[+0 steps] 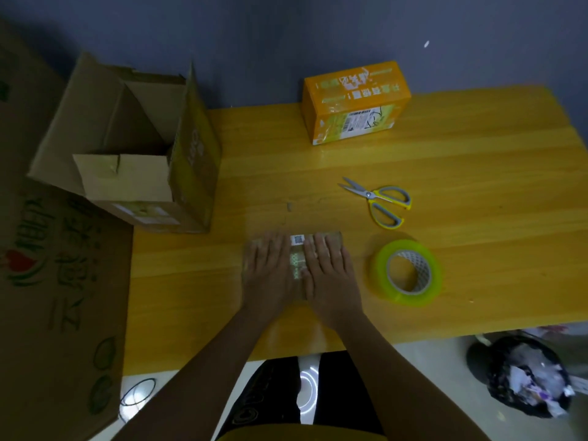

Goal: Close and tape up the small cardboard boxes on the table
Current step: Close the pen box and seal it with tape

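Note:
A small flat cardboard box [297, 249] with a white label lies near the middle of the yellow wooden table [461, 173]. My left hand [269, 272] and my right hand [329, 272] lie flat on its top side by side, fingers straight, pressing it down and covering most of it. A roll of clear yellowish tape [407, 272] rests just right of my right hand. Grey-and-yellow scissors [378, 200] lie beyond the tape, blades apart. An orange taped box [354, 101] stands at the table's far edge.
A large cardboard box [127, 148] with its flaps up sits on the table's left end. A big flattened carton [54, 281] leans at the far left. On the floor at right stands a black bin bag [525, 377] full of scraps.

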Demonstrator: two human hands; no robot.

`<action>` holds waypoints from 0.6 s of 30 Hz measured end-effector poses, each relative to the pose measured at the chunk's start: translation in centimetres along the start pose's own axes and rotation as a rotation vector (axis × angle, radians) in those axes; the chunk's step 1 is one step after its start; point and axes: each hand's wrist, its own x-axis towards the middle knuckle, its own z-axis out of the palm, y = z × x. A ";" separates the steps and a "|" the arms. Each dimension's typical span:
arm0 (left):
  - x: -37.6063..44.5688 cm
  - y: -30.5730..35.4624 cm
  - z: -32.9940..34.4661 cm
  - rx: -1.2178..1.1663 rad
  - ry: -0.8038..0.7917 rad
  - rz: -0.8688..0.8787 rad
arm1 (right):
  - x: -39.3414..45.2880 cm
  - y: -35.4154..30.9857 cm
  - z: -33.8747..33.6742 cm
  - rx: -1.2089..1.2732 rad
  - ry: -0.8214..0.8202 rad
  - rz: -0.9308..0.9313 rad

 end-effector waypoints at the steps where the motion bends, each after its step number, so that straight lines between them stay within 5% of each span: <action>1: -0.2 0.3 0.3 0.003 -0.001 0.053 | 0.1 0.1 0.1 -0.011 -0.002 -0.009; 8: -3.6 -3.7 0.1 -0.037 -0.018 0.224 | 0.0 -0.1 -0.1 -0.032 0.004 0.001; 11: -5.0 -4.6 -0.1 -0.176 -0.078 0.100 | -0.1 -0.6 -0.7 -0.009 0.002 -0.001; 15: -3.0 -2.6 -1.9 -0.717 -0.036 -0.293 | 0.4 0.0 -1.6 0.061 -0.061 -0.046; 18: -1.4 -1.9 -2.4 -0.822 -0.081 -0.405 | 0.3 0.0 -1.7 0.055 -0.015 -0.253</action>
